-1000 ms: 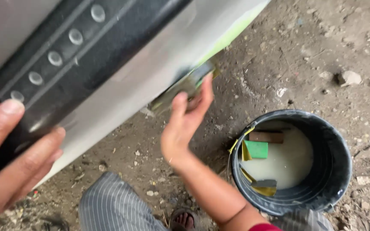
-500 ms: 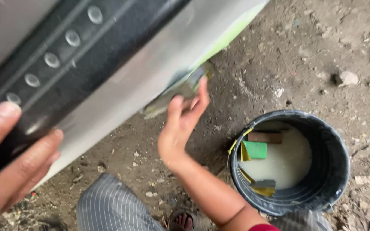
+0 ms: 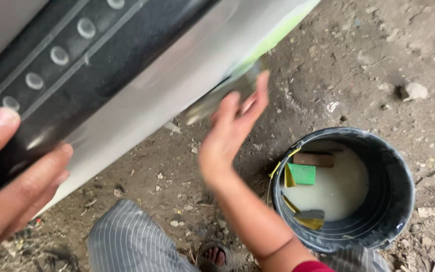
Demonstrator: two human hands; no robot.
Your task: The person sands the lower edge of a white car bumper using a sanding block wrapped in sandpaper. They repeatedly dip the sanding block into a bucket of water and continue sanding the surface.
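The grey-and-black body panel (image 3: 127, 75) fills the upper left of the view and slopes down toward the dirt ground (image 3: 368, 65). Its grey band is dull and smeared along the lower edge, where a strip of light green shows at the upper end. This suggests rubbing-down is under way and not complete — how much of the edge is finished cannot be judged from here.

The black bucket (image 3: 404, 201) stands on the ground at the lower right, well apart from the panel. It holds cloudy water, a green sponge (image 3: 303, 174), a brown block (image 3: 314, 159) and a yellow-backed pad (image 3: 309, 219).

The left hand (image 3: 11, 176) rests on the dark part of the panel at the left edge of the view, fingers spread flat, gripping nothing.

The right hand (image 3: 230, 131) is at the panel's lower edge, fingers extended and pressing a worn sheet of abrasive paper (image 3: 222, 93) against the surface — the sheet is blurred.
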